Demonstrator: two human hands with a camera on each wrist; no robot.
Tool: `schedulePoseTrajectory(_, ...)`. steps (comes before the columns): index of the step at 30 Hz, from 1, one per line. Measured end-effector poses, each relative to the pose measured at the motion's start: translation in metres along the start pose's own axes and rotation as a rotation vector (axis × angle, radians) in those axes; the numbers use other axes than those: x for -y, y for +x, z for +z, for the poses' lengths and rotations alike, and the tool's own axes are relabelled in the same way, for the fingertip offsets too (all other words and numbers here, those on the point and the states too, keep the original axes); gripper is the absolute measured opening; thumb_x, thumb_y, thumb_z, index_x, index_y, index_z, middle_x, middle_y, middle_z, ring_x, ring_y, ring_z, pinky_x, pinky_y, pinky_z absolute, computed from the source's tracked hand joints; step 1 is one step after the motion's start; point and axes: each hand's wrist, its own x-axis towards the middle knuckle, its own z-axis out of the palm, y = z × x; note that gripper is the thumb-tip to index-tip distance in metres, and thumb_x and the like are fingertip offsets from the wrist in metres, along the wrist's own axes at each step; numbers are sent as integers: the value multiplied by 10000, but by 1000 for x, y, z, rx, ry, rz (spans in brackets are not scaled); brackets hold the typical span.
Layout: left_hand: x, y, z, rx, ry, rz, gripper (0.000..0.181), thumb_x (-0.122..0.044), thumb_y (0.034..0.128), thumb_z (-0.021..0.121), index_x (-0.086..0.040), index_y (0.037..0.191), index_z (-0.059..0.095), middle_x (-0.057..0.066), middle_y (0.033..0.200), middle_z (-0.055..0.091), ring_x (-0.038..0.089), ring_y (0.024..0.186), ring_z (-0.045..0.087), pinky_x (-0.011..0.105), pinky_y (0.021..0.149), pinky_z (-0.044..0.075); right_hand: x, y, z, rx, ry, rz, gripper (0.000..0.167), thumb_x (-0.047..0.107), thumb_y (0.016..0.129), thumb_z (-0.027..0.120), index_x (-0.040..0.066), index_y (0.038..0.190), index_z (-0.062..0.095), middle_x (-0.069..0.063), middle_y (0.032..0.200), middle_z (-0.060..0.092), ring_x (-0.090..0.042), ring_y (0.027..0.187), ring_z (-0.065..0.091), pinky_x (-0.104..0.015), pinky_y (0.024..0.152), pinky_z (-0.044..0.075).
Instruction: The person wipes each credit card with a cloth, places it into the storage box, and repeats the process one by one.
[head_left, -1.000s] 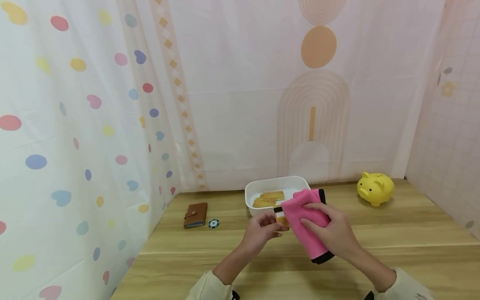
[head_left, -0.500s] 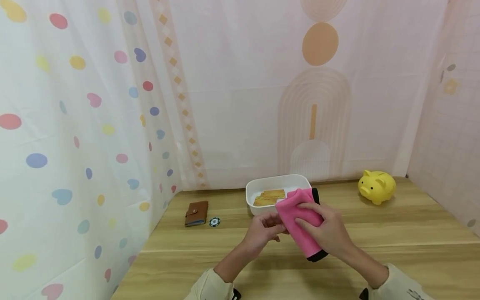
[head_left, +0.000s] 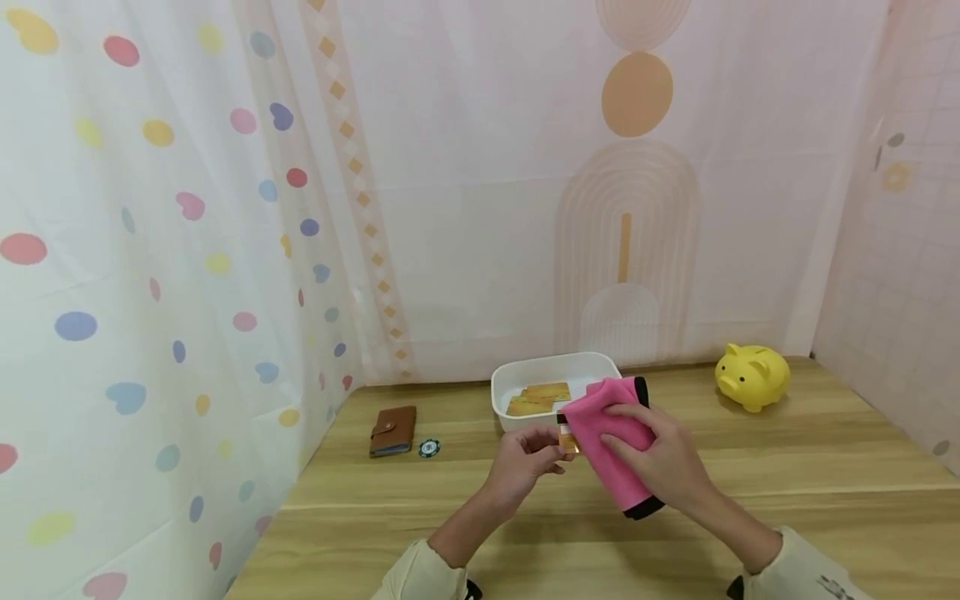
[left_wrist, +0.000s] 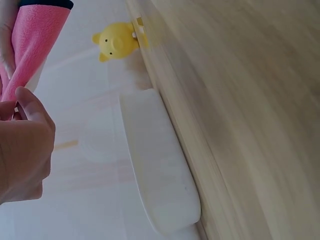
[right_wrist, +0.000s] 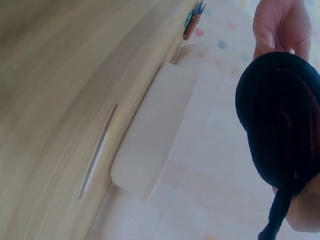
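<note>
My left hand (head_left: pixel 527 467) pinches the edge of a gold bank card (head_left: pixel 568 440) with a dark stripe, above the table in front of the white tub. A folded pink cloth (head_left: pixel 609 437) with black edging covers the card's right part. My right hand (head_left: pixel 663 458) grips this cloth, fingers spread over its front. In the left wrist view, the left thumb and finger meet at the cloth (left_wrist: pixel 37 37), and the card is mostly hidden. The right wrist view shows the cloth's dark rolled end (right_wrist: pixel 280 120), which blocks most of the right hand.
Several gold cards (head_left: pixel 536 400) lie in the white tub (head_left: pixel 517 367) behind my hands. A brown snap wallet (head_left: pixel 393 431) and a poker chip (head_left: pixel 429 448) lie to the left. A yellow piggy bank (head_left: pixel 752 377) stands at the back right. Curtains hang behind the wooden table (head_left: pixel 360 517).
The cloth slid left until it hid the card, then moved back right, so the card's left part shows again. Both hands keep their grips.
</note>
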Motion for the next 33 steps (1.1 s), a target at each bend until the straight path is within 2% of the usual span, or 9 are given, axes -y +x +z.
schedulePoseTrajectory(6,0,0,-4,-6,-46,-3,177,51,929,582,148,1076,594,82,898,633,137,846,688,266,749,571,-8,1,-4,-24,-30,5,339,27,745,855,111,1048,729,-62,997,700,-85,744,611,-221,575,514)
schedulePoseTrajectory(14,0,3,-8,-21,-72,-4,160,42,939,589,122,1076,612,57,894,641,170,865,691,269,770,569,-13,4,-10,-30,-44,42,318,32,759,850,94,1045,728,-101,980,701,-102,699,586,-237,542,498)
schedulePoseTrajectory(21,0,5,-13,-40,-83,-40,213,16,956,580,122,1141,595,94,971,637,157,885,688,266,804,564,-14,5,-15,-3,-60,105,312,64,782,840,90,1070,723,-131,1004,704,-123,687,585,-241,532,486)
schedulePoseTrajectory(25,0,6,-14,-54,-103,-59,216,30,960,563,123,1155,576,114,1001,630,161,898,689,303,856,559,-16,5,-17,-8,-69,121,308,73,784,841,90,1070,726,-136,1004,709,-132,679,582,-239,526,478)
schedulePoseTrajectory(29,2,9,-17,-68,-153,-81,169,40,967,531,105,1122,543,129,1029,600,186,946,683,364,937,530,-20,5,-20,-12,-83,143,305,86,786,842,93,1068,728,-153,996,713,-125,657,572,-238,508,468)
schedulePoseTrajectory(33,6,16,-23,-79,-207,-78,136,40,967,510,80,1096,511,134,1055,558,179,958,668,307,910,536,-24,3,-23,-4,-89,167,311,91,792,837,90,1081,720,-167,1000,712,-124,639,572,-249,494,474)
